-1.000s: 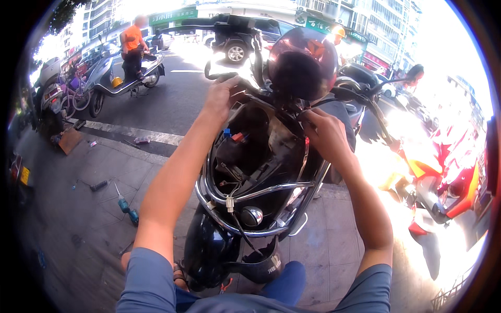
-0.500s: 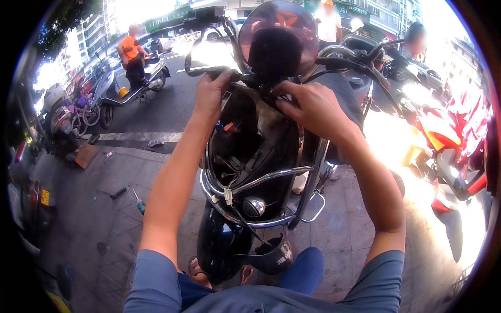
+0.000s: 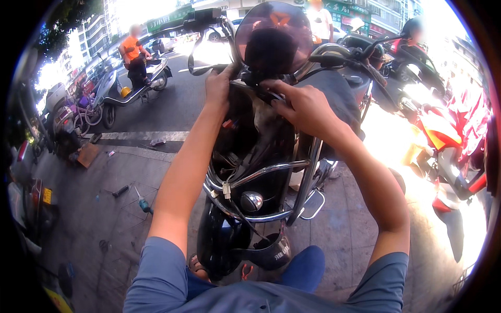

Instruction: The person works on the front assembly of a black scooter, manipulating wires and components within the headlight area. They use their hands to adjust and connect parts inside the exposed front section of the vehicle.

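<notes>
A black scooter (image 3: 219, 235) stands before me, its front body opened, with chrome bars (image 3: 269, 169), loose wires and a white connector (image 3: 226, 190) showing. My left hand (image 3: 218, 88) has closed fingers at the upper left rim of the opening; what they grip is hidden. My right hand (image 3: 300, 104) is bent in a pinch at the dark parts just below a round, smoky tinted piece (image 3: 272, 36) with an orange emblem; what it holds is too dark to make out.
A teal screwdriver-like tool (image 3: 142, 202), a black tool (image 3: 121, 191), red-handled pliers (image 3: 246, 271) and cardboard (image 3: 87, 155) lie on the pavement. A red scooter (image 3: 443, 151) stands at right. A person in orange (image 3: 134, 52) is by a silver scooter (image 3: 109, 94); another in white (image 3: 321, 26) is beyond.
The view has shifted, so the scooter's top sits higher and further left. My left hand has moved in toward the round piece; my right hand still works just below it, fingers bent inward.
</notes>
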### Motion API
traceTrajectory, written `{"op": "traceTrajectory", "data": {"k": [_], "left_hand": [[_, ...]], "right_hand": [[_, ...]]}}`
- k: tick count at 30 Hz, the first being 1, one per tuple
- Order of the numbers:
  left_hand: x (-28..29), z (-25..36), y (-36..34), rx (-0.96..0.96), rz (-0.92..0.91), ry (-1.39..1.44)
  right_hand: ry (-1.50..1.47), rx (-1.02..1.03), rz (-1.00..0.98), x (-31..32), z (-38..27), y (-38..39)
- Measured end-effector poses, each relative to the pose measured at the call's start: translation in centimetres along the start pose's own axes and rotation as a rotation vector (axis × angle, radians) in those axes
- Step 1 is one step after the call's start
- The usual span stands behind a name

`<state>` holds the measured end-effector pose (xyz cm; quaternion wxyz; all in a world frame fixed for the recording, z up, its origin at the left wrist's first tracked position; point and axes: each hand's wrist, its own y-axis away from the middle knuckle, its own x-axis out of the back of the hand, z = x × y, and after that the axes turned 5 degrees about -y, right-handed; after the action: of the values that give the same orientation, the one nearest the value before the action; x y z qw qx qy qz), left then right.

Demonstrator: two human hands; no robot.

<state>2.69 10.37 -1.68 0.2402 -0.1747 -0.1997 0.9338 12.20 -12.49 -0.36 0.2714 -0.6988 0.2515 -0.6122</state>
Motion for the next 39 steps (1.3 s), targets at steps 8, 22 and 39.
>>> {"op": "traceTrajectory", "data": {"k": [8,22,39], "left_hand": [[4.7,-2.5,11.2,-0.358,0.035,-0.367],[2.4,-2.9,12.6,0.467,-0.391,0.041],[3.3,-5.6,12.4,-0.04,-0.386,-0.264]], "right_hand": [[-0.363,-0.153,0.113,-0.9,1.7,2.5],[-0.095,-0.068,0.019,-0.6,0.9,2.2],[-0.397,-0.288,0.02,-2.6,1.5,1.7]]}}
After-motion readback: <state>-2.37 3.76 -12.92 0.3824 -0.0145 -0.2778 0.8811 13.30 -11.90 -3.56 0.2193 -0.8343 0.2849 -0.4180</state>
